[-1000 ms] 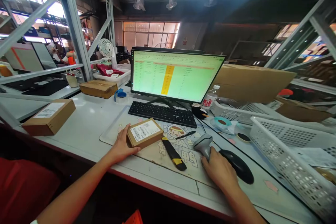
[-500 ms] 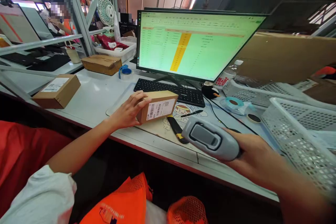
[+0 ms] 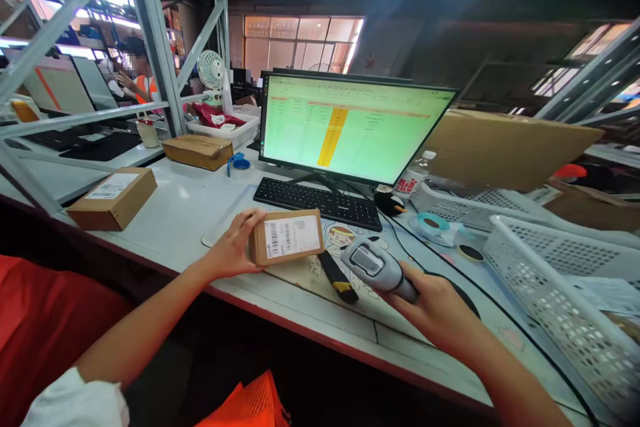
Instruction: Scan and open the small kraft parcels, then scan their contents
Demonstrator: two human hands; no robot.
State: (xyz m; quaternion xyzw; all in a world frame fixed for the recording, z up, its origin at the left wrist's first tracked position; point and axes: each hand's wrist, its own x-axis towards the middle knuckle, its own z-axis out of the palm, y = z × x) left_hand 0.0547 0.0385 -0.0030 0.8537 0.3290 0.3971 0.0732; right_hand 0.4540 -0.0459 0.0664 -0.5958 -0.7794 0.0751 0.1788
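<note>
— Where is the small box [image 3: 287,237]?
— Tilted above the desk [image 3: 175,213], the left hand [image 3: 231,252] gripping its left end.
— And the right hand [image 3: 436,310]?
— Clenched around the scanner [image 3: 376,265], just beside the box.

Brown box [image 3: 286,236], grey scanner [image 3: 376,266], green-and-yellow screen [image 3: 350,127].
</note>
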